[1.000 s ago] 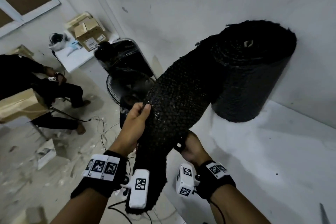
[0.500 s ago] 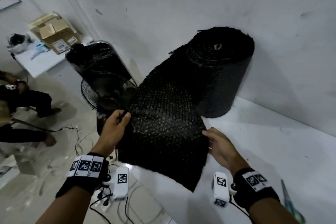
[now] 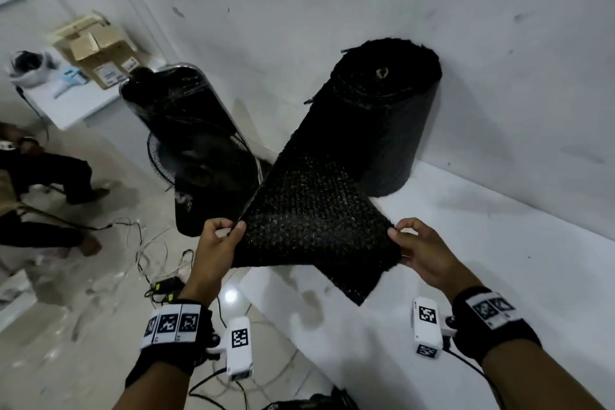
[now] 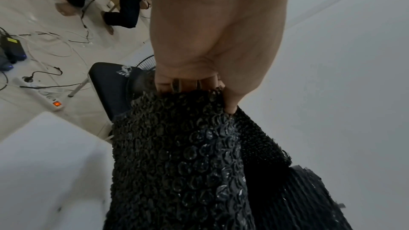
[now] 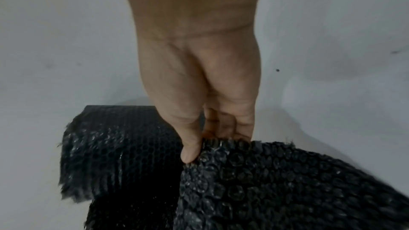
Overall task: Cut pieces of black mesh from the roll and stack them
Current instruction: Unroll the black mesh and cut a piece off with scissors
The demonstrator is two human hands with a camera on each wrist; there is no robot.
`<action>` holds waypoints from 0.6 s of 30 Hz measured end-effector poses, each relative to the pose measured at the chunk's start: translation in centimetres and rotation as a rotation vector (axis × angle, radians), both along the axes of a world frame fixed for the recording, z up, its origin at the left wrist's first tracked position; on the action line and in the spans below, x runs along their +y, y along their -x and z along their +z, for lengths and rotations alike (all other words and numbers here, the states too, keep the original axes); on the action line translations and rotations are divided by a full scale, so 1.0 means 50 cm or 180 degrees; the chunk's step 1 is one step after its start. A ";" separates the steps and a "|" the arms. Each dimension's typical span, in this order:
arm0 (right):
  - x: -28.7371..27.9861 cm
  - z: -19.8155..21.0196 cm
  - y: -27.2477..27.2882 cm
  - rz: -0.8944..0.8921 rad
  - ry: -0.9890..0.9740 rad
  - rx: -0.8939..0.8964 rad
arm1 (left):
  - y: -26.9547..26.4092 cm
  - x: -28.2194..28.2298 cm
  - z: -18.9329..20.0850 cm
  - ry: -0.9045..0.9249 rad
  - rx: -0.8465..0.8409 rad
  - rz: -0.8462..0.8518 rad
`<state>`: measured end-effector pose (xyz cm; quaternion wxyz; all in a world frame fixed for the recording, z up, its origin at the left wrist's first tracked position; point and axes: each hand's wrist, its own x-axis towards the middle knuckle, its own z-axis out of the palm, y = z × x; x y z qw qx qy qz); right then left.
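Observation:
A thick roll of black mesh (image 3: 386,116) stands upright on the white table (image 3: 482,243) against the wall. Its loose end, a bubbly black sheet (image 3: 316,220), stretches from the roll towards me. My left hand (image 3: 229,230) pinches the sheet's left edge, thumb on top; the left wrist view shows that left hand (image 4: 221,97) gripping the sheet (image 4: 181,163). My right hand (image 3: 397,233) pinches the right edge, seen closely as the right hand (image 5: 199,149) on the sheet (image 5: 276,181). A corner of the sheet hangs down onto the table.
A black fan (image 3: 196,156) wrapped in plastic stands on the floor left of the table. Cables and a power strip (image 4: 44,97) lie on the floor. A seated person (image 3: 40,183) is at far left. Cardboard boxes (image 3: 96,53) sit on a small table behind.
The sheet has been pulled further off the roll and spread wide. My right hand came from under the sheet to pinch its right edge; my left hand keeps its hold.

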<state>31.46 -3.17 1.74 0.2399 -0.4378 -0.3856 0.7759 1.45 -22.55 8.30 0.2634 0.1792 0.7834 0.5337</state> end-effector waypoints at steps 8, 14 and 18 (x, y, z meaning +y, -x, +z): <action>0.010 0.070 -0.059 0.0121 -0.0376 0.0321 | -0.095 -0.032 0.117 -0.0678 0.0179 -0.0433; 0.072 0.128 -0.050 0.0402 -0.1989 -0.0407 | -0.074 0.029 0.204 0.0188 0.1488 -0.1390; 0.121 0.146 -0.047 0.0881 -0.2877 -0.1322 | -0.045 0.076 0.230 0.0795 0.2668 -0.1562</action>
